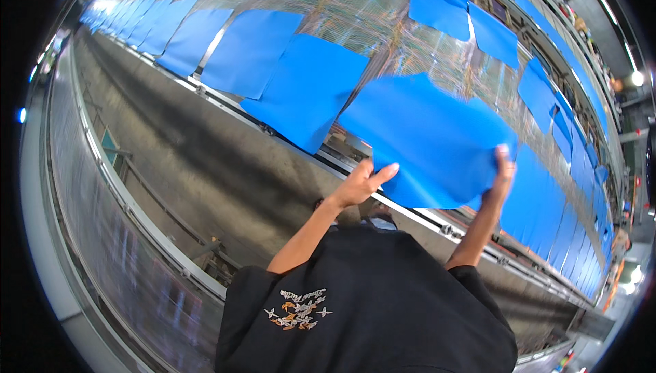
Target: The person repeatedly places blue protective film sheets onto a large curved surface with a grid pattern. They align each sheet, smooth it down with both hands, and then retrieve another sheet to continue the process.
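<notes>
A flexible, bright-blue, roughly rectangular sheet spans the space between the fingers of both hands, its near part raised and curved. The left hand pinches its near left edge, thumb on top. The right hand grips its right edge, slightly blurred, the thumb showing and the other fingertips hidden. Beyond the fingers stretches a long table with a glossy, colour-streaked surface. Left of the left fingers lies a flat blue rectangular panel, one of a row; right of the right fingers runs another row of blue panels. A pale metal rail passes just below the hands. Nearest the wearer is a black printed T-shirt.
</notes>
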`<control>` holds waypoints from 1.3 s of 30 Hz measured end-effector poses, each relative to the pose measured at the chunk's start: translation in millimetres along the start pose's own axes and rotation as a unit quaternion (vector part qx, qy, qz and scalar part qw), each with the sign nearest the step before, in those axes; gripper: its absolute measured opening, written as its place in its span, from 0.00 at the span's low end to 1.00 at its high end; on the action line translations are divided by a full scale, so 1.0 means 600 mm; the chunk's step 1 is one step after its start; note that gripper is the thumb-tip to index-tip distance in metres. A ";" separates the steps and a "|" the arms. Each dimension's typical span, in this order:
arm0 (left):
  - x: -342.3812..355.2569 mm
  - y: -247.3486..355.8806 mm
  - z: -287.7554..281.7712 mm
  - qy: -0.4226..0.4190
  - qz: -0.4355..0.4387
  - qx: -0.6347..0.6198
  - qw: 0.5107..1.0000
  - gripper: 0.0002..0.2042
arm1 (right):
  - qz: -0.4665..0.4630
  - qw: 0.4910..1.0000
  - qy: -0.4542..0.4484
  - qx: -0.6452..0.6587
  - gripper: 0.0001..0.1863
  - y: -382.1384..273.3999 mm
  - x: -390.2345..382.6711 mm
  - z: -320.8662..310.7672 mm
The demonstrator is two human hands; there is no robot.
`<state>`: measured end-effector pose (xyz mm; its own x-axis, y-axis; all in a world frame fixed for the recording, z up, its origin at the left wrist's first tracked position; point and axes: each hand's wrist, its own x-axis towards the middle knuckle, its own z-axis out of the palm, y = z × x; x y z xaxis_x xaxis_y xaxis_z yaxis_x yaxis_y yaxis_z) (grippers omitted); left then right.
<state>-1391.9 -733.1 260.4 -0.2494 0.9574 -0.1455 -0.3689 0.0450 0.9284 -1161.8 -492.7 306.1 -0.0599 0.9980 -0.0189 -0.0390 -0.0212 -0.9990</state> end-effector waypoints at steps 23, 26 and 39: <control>0.428 -0.297 -0.318 0.214 -0.102 0.421 0.875 0.13 | 0.091 0.964 0.033 -0.248 0.09 0.588 0.110 -0.034; 0.404 -0.324 -0.342 0.241 -0.135 0.435 0.857 0.13 | 0.124 0.961 0.016 -0.246 0.10 0.568 0.084 -0.014; 0.400 -0.341 -0.341 0.220 -0.136 0.420 0.870 0.12 | 0.121 0.943 0.055 -0.305 0.10 0.566 0.078 -0.015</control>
<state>-1559.7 -570.9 -34.5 -0.6416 0.6855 -0.3441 0.2710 0.6223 0.7344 -1168.9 -452.9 -34.6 0.1108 0.9692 -0.2200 0.5464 -0.2443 -0.8011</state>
